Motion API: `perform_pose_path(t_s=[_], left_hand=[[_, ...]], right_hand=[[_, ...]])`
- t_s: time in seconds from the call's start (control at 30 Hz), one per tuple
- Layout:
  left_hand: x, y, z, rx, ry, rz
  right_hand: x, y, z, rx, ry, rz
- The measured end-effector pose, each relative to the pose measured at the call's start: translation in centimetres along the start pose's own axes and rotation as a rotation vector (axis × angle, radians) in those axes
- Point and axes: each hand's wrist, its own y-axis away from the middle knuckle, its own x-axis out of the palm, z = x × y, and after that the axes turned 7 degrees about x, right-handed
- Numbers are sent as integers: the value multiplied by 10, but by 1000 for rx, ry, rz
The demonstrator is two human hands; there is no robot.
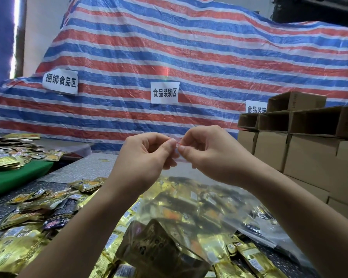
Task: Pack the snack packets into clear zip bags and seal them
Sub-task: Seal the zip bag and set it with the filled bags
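Both hands, the left hand (147, 153) and right hand (205, 153), pinch the red zip strip of the clear zip bag (189, 207) hanging below them, packets inside; an uneven pinch could leave the seal gapped, spilling packets onto the bench (84, 167).

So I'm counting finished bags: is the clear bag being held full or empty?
Holding packets: gold snack packets show through the clear zip bag hanging below both hands, left and right, pinching its top edge. Sealed or not, cannot tell.
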Motion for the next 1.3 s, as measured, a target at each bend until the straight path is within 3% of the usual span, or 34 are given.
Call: perform_pose_path(t_s=[0.43,0.73,1.3], left_hand=[[3,1,2,78,-113,8],[8,5,6,171,-162,-97],[21,11,15,135,-151,-297]], right_hand=[[5,-2,-1,9,31,-47],[6,-5,0,41,47,-50],[9,9,-15,89,102,-85]])
